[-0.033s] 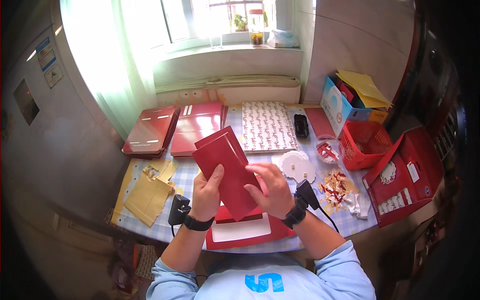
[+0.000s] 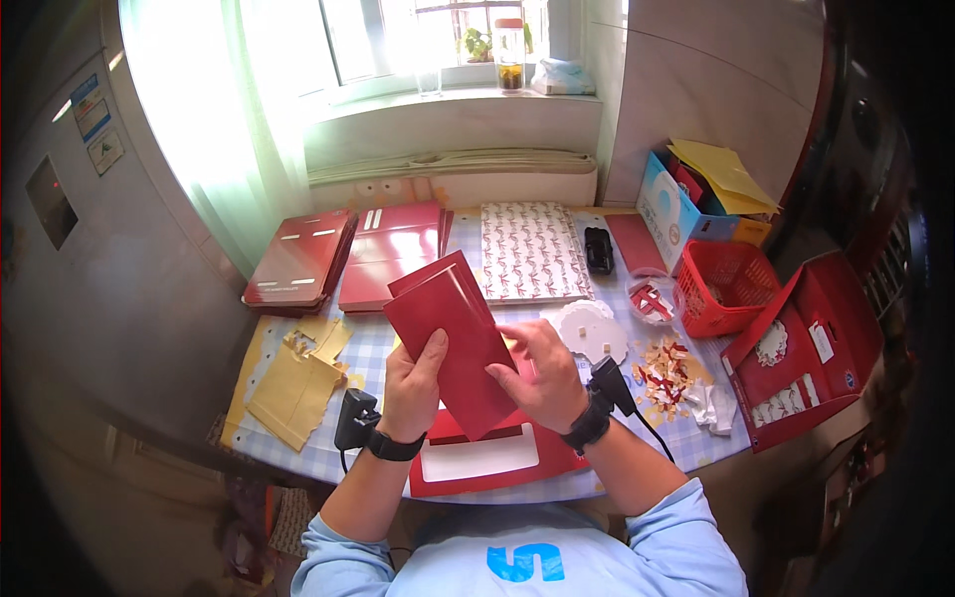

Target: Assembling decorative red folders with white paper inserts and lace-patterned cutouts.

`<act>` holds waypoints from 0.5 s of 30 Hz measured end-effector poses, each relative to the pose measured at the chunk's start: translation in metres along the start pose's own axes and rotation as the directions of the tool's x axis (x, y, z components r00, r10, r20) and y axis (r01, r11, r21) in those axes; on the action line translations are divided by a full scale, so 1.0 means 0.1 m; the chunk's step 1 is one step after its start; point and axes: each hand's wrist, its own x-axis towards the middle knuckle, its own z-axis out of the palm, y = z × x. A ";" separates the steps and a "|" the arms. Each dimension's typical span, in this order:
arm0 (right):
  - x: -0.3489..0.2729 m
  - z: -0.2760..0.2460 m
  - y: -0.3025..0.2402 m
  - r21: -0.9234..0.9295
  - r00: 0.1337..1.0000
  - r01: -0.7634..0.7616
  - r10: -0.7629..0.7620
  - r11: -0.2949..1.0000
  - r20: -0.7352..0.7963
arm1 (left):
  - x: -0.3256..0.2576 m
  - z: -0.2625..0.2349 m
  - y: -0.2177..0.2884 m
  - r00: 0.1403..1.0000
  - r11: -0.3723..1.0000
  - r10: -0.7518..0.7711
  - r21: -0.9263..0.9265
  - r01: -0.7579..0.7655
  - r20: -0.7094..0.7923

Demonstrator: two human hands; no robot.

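Above the table's near edge I hold a glossy dark-red folded cardboard piece (image 2: 460,348), tilted, with its layers showing at the top and right edges. My left hand (image 2: 411,388) grips its lower left side, thumb on the front face. At the right edge, my right hand (image 2: 547,378) has its thumb and index finger against the cardboard; the other fingers are partly hidden. Beneath both hands lies a flat red cardboard sheet (image 2: 557,456) with a white panel (image 2: 479,460), partly covered by the held piece.
Stacks of red cardboard (image 2: 298,261) and a patterned stack (image 2: 532,251) line the back. Torn yellow card (image 2: 293,398) lies left. At right are white scalloped cards (image 2: 589,331), paper scraps (image 2: 668,376), a red basket (image 2: 731,316), a blue box (image 2: 665,209) and an open red box (image 2: 816,338).
The right index finger has shifted slightly along the right edge of the folded cardboard. The left hand's grip looks the same.
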 end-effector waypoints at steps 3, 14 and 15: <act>0.03 -0.05 -0.01 0.143 0.982 -0.183 0.174 0.973 0.075 | -0.07 0.00 -0.05 0.994 0.974 0.100 0.200 -0.108 0.047; 0.15 -0.38 0.20 0.488 0.948 -0.316 0.259 0.814 0.183 | -0.03 -0.02 0.09 0.984 0.939 0.158 0.295 -0.174 0.078; 0.13 -0.37 0.13 0.474 0.944 -0.325 0.248 0.818 0.219 | -0.02 0.01 0.07 0.979 0.929 0.201 0.308 -0.203 0.039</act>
